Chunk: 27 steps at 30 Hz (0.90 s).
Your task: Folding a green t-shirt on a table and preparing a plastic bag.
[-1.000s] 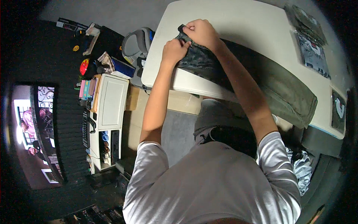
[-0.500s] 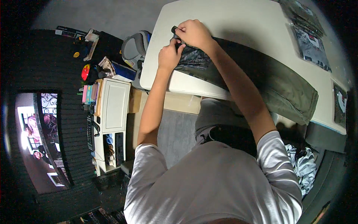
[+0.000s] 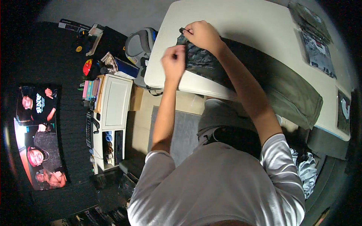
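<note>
Dark olive trousers [image 3: 292, 96] lie lengthwise across the white table [image 3: 260, 24], their legs reaching to the right. At their left end is the gathered waist part, which looks darker and creased. My right hand [image 3: 203, 35] is closed on its far corner, fingertips pinching a small dark edge. My left hand [image 3: 174, 62] is beside the near part of the waist edge, fingers curled and smeared by motion. Whether any cloth is between those fingers does not show.
Several folded garments in clear bags [image 3: 317, 52] lie at the table's far right. A grey chair [image 3: 139, 45] stands off the left edge. Further left are a white cabinet [image 3: 115, 101] and a lit screen [image 3: 41, 147]. A grey sofa [image 3: 330, 177] is at the lower right.
My left hand has drawn down and away from the waist edge it was pinching. The waist part is spread flatter. My right hand stays on the far corner. The screen's picture differs.
</note>
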Motion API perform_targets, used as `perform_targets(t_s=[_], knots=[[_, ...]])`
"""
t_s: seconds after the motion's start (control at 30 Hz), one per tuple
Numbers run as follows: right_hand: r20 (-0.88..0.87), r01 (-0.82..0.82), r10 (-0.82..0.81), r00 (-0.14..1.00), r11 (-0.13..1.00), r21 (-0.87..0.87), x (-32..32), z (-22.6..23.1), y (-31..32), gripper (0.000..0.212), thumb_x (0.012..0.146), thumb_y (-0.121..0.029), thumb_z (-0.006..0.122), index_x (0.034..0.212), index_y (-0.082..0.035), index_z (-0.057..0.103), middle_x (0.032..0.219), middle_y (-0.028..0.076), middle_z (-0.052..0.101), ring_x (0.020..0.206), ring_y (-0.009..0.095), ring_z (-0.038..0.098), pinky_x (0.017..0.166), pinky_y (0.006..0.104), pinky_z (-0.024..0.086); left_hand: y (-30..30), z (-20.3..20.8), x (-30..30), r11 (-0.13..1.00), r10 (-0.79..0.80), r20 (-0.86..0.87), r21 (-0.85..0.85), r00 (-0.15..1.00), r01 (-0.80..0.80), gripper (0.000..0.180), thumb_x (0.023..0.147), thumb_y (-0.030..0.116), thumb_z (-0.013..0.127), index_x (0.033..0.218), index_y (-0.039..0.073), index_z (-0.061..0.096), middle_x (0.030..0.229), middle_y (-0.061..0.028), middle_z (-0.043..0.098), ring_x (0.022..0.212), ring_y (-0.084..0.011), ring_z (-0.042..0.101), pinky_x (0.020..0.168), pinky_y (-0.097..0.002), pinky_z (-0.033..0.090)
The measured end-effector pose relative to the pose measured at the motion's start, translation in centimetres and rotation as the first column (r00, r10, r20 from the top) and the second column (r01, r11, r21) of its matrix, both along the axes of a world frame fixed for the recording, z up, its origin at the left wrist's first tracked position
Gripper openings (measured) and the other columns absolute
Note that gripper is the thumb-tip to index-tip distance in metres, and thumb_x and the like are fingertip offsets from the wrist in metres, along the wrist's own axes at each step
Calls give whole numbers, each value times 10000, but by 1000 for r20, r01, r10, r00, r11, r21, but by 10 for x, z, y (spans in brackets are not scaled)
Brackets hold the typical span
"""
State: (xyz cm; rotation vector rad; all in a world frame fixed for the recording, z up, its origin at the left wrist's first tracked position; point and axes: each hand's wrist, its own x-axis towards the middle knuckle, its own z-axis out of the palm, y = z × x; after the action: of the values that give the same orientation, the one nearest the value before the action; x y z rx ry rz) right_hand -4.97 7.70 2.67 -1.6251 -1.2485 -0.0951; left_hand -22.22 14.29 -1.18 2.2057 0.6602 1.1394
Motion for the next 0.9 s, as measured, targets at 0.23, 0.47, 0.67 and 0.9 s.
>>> perform_targets(t_s=[0.23, 0.47, 0.67, 0.9], knots=[[249, -203, 219, 943, 975, -90, -19, -15, 8, 239, 878, -272, 650, 859, -60, 759, 842, 202, 710, 799, 409, 690, 761, 468, 571, 12, -20, -55, 962, 198, 168, -224, 966, -158, 179, 980, 114, 587, 1022, 3, 721, 842, -50, 698, 746, -116, 611, 705, -269, 490], [283, -126, 88, 955, 985, 116, 18, 23, -32, 241, 922, -275, 637, 930, -58, 741, 878, 209, 705, 852, 410, 683, 790, 475, 549, 10, -15, -47, 972, 196, 28, 128, 980, -198, 150, 894, 134, 658, 960, 12, 716, 955, -124, 721, 866, -276, 629, 801, -370, 503], [69, 302, -297, 952, 882, -361, 21, 46, -245, 340, 965, -306, 633, 1048, 9, 728, 906, 231, 713, 856, 383, 702, 803, 436, 535, -2, -3, -48, 974, 205, -11, 95, 979, -203, 139, 897, 123, 658, 983, 40, 728, 898, -99, 683, 829, -277, 593, 757, -379, 487], [242, 826, -834, 496, 368, -426, 10, -6, -432, 463, 961, -398, 660, 1154, 20, 711, 1084, 233, 714, 1028, 373, 684, 896, 429, 520, -26, 21, 18, 953, -239, -76, 175, 968, 248, 155, 868, 43, 672, 1015, 53, 721, 937, -141, 703, 945, -327, 669, 854, -408, 520]])
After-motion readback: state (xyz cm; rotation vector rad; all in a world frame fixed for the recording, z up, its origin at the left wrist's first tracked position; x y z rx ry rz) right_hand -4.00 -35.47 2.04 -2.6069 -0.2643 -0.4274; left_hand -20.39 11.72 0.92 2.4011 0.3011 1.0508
